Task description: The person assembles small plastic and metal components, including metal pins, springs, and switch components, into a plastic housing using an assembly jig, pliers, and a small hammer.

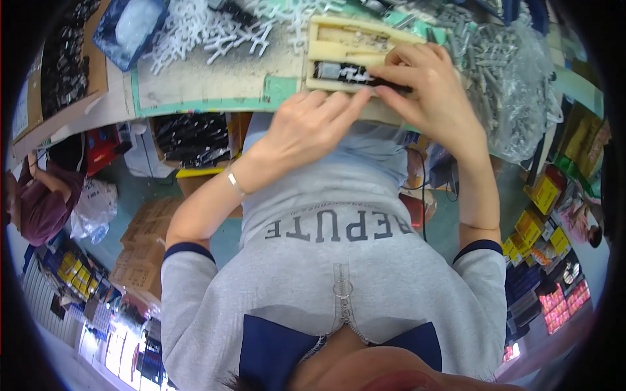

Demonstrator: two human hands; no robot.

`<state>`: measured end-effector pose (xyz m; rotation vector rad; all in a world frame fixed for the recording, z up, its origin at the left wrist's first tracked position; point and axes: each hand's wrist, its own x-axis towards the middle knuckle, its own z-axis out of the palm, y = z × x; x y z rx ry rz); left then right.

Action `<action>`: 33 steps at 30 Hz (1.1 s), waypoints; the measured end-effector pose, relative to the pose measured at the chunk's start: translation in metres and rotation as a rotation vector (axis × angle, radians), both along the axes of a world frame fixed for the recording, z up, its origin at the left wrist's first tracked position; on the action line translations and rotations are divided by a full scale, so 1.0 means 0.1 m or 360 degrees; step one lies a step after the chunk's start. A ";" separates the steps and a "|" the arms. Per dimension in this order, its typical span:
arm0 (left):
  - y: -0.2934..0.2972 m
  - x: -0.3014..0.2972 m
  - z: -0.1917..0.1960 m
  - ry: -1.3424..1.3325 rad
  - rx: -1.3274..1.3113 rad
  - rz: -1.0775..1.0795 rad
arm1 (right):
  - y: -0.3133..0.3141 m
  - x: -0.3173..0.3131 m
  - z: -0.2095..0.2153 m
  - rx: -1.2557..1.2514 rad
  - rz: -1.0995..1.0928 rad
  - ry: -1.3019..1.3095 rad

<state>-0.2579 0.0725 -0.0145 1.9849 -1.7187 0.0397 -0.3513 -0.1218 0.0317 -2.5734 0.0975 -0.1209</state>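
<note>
A cream-coloured fixture with two long recesses lies at the table's near edge. In its nearer recess sits a narrow black plastic assembly with a grey block and small white parts on it. My right hand comes over the fixture's right end, thumb and forefinger closed around that end of the assembly. My left hand rests at the fixture's near edge, forefinger stretched toward the right thumb and the other fingers curled. Its thumb is hidden, and whatever it may hold does not show.
White branching plastic pieces lie heaped behind, beside a blue tray. On the right are grey plastic parts and a clear bag. A carton of black parts stands left, another box below the table. Another person sits far left.
</note>
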 end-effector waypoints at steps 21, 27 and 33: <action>0.15 0.60 0.19 0.1174 -0.0448 0.0932 | -0.77 0.08 -0.06 -0.0420 -0.0495 -0.0080; 0.64 0.89 0.45 0.1063 -0.0652 0.1089 | -0.60 -0.07 -0.08 0.0918 -0.0965 -0.0275; 1.01 1.69 0.70 0.0335 -0.0457 0.1207 | -0.47 -0.06 -0.15 0.1448 -0.1028 -0.0362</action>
